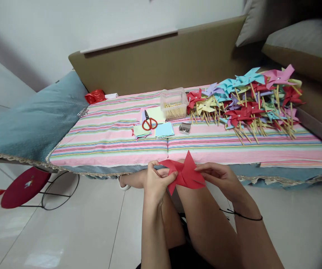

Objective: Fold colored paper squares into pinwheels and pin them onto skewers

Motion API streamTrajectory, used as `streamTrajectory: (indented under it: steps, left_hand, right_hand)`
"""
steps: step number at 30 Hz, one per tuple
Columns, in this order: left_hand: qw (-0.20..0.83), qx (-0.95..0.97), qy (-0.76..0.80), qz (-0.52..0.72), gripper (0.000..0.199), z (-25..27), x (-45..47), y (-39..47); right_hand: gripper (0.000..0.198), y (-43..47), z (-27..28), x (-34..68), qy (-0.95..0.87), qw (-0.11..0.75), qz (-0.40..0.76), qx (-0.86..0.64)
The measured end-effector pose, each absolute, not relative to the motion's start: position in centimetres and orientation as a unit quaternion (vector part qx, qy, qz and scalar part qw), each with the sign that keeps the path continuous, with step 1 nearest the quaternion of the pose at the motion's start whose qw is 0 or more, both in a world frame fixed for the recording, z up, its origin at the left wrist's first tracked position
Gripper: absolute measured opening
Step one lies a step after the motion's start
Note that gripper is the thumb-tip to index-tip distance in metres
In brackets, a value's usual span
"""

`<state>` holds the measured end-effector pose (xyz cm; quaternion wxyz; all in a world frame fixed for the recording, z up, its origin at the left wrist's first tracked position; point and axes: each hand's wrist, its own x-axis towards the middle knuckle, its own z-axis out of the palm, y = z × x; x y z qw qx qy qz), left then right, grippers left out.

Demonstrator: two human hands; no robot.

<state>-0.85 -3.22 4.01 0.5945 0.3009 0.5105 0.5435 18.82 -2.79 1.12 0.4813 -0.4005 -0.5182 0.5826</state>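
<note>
The left hand [157, 180] pinches the red paper pinwheel [185, 173] above the person's thighs [206, 216]; some of its fingers are hidden behind the paper. The right hand [221, 175] touches the pinwheel's right side, but whether it grips, I cannot tell. Both forearms [153, 231] are cut off by the lower border.

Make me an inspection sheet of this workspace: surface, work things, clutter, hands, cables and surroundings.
Surface: striped cloth over a sofa.
Work things: red paper pinwheel, scissors, blue paper stack, clear bin of sticks, small box of metal pieces, stick-mounted pinwheels piled at right.
Clutter: red plastic bag at back left.
Hands: left hand and right hand both pinch the red paper pinwheel.
Cables: nothing seen.
Surroundings: red stool, tiled floor.
</note>
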Motion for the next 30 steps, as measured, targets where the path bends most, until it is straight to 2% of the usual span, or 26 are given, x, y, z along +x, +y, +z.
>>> streamTrajectory:
  steps: [4, 11, 17, 26, 30]
  left_hand:
    - [0.592, 0.323, 0.518, 0.526, 0.061, 3.9, -0.9, -3.3]
    - [0.589, 0.333, 0.519, 0.522, 0.058, 4.0, -0.8, -3.4]
    - [0.594, 0.319, 0.511, 0.534, 0.06, 4.1, -0.8, -3.4]
    - [0.591, 0.358, 0.512, 0.51, 0.057, 4.0, -0.5, -3.6]
    - [0.588, 0.367, 0.513, 0.505, 0.056, 4.1, -0.3, -3.6]
  right_hand:
    - [0.009, -2.7, 1.5, 18.1, -0.504, 0.489, 0.584, -0.407]
    - [0.023, -2.7, 1.0, 18.8, -0.507, 0.469, 0.594, -0.412]
    - [0.017, -2.9, 1.2, 19.5, -0.546, 0.422, 0.601, -0.403]
    - [0.011, -3.0, 2.4, 16.7, -0.51, 0.485, 0.593, -0.392]
    - [0.008, -3.0, 2.1, 15.9, -0.545, 0.498, 0.534, -0.412]
